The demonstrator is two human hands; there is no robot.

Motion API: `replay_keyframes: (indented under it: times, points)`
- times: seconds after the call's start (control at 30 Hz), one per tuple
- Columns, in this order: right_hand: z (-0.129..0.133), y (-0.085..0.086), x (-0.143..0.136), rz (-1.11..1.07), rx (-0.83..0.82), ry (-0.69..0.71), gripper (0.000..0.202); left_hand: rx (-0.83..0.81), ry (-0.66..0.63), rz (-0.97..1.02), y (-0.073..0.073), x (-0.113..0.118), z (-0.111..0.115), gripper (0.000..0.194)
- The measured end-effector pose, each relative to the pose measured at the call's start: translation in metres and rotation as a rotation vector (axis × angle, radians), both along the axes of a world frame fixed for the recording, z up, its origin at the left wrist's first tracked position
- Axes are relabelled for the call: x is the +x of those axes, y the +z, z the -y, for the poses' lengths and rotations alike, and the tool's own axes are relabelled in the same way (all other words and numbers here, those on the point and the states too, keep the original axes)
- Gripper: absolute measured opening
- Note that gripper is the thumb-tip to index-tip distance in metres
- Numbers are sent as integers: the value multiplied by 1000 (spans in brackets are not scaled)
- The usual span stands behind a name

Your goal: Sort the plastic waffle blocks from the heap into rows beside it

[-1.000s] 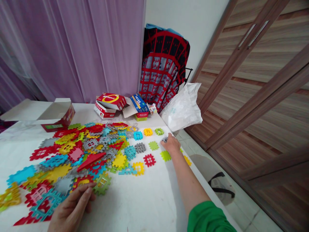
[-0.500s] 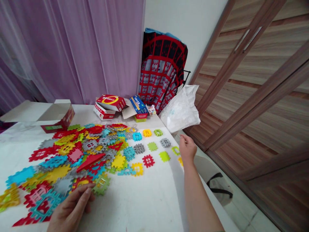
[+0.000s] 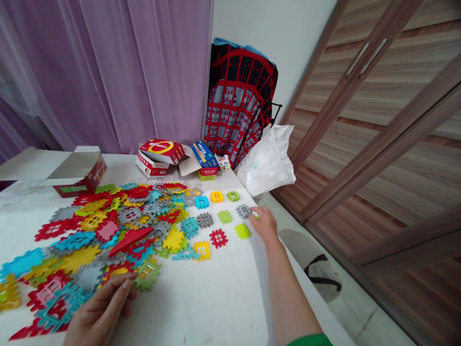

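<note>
Many coloured notched plastic tiles lie heaped on the white table (image 3: 216, 307). My left hand (image 3: 103, 307) rests at the lower left, thumb and forefinger closed at the left edge of a green window tile (image 3: 147, 274). To the right of the heap, single tiles lie spaced apart, among them a red tile (image 3: 218, 238), a yellow-green tile (image 3: 242, 231) and a grey round tile (image 3: 243, 211). My right hand (image 3: 264, 223) has its fingertips beside the grey round tile, over a yellow-green bit; what its curled fingers hold is hidden.
An open carton (image 3: 81, 182) stands at the back left. Red boxes (image 3: 162, 151) and a blue box (image 3: 203, 153) sit at the back edge. A white bag (image 3: 268, 163) is beyond the right corner, with a wooden wardrobe (image 3: 360, 144) farther right.
My right hand has moved left and forward onto the right end of the spaced tiles, covering the green frame tile and yellow tile there. The view has shifted slightly. My left hand stays put.
</note>
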State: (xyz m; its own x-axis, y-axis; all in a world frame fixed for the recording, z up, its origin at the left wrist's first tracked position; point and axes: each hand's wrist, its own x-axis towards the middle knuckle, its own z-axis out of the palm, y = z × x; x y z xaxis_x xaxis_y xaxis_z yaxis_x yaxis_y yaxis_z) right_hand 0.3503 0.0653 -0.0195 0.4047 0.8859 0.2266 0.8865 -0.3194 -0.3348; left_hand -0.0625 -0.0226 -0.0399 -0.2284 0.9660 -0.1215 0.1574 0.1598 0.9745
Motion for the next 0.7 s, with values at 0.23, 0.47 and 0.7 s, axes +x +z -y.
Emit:
replay_keyframes:
  times: [0.23,0.47,0.7]
  points:
    - [2,4,-6,144,-85,99,34,-17,7,-13,3,1,1,62]
    - [0,5,-4,114,-54,13,34,-10,28,-2,4,2,0,61]
    - [-1,4,-13,85,-134,-71,47,0,20,18,4,3,0,58]
